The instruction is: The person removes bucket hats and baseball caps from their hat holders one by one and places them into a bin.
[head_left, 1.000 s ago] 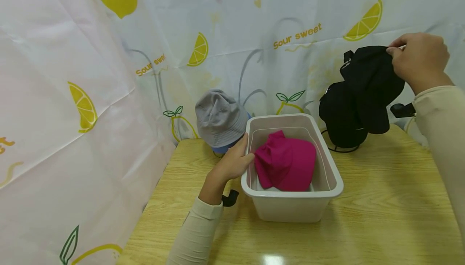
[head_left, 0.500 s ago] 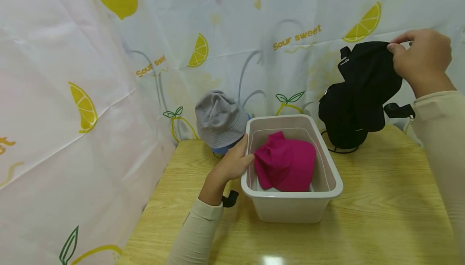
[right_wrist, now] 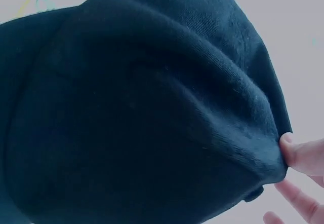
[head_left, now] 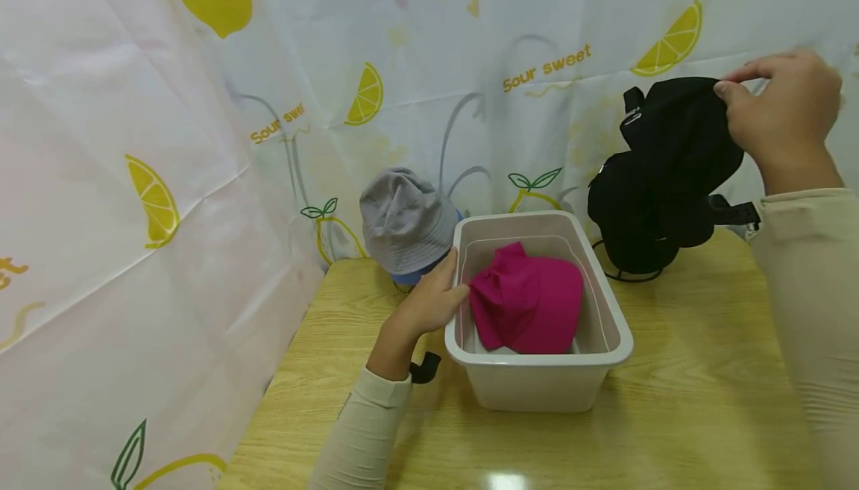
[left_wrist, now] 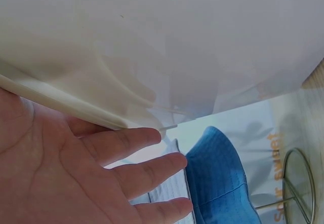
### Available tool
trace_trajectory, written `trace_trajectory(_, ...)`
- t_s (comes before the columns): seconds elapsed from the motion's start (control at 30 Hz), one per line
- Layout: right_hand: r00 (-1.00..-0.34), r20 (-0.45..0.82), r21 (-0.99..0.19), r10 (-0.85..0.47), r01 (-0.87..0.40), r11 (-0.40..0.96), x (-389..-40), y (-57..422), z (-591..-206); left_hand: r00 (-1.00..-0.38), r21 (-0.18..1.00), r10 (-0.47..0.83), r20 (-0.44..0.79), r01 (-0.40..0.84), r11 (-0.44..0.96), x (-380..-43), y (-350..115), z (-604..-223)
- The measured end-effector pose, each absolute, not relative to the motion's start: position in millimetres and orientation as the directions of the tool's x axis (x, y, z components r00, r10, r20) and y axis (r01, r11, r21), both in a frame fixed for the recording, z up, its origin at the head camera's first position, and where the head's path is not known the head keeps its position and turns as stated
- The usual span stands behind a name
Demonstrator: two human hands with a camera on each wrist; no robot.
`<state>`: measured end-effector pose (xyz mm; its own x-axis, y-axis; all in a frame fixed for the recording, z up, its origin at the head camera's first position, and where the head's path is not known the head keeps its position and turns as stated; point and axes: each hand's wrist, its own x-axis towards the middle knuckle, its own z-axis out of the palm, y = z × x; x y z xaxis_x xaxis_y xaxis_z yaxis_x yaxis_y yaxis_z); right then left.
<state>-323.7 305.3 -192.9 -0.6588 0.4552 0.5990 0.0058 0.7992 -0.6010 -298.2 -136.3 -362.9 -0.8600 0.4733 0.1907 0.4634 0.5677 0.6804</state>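
Observation:
My right hand [head_left: 788,106] pinches the top of a black cap [head_left: 684,121] between thumb and fingers, at the back right. In the right wrist view the black cap [right_wrist: 142,112] fills most of the picture, with the thumb [right_wrist: 304,155] at its edge. It overlaps another black cap [head_left: 620,195] on a wire stand. My left hand [head_left: 436,300] holds the left rim of a pale plastic bin [head_left: 537,389], thumb over the rim. In the left wrist view its fingers [left_wrist: 152,176] lie along the outside, beneath the rim. A magenta cap [head_left: 530,300] lies inside the bin.
A grey bucket hat [head_left: 406,218] sits on top of a blue hat [left_wrist: 220,178] just behind the bin's left side. A thin wire stand [left_wrist: 298,183] shows beside them. Lemon-printed cloth [head_left: 416,27] hangs behind and left of the wooden table [head_left: 684,371].
My right hand has risen slightly with the black cap, and the cap has shifted a little up and left. My right forearm has swung left. My left hand and the bin stay put.

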Motion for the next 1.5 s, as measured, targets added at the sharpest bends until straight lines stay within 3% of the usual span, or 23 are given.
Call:
trace_trajectory(0.27,-0.532,0.662,-0.654,0.528,-0.067,0.753,-320.0,294.2,-194.4,-0.858,0.690,0.477,0.188,0.461,0.558,-298.6,-136.7,-363.0)
trace_trajectory(0.53,-0.474,0.721,-0.636,0.505,-0.163,0.754,-312.3,283.4,-189.8,-0.862,0.700,0.475,0.176,0.449,0.555,-296.7,-137.1,-361.3)
trace_trajectory(1.5,-0.549,0.727,-0.633,0.413,-0.302,0.712,-299.7,250.4,-175.4,-0.869,0.687,0.463,0.174,0.444,0.575,-295.7,-138.1,-360.9)
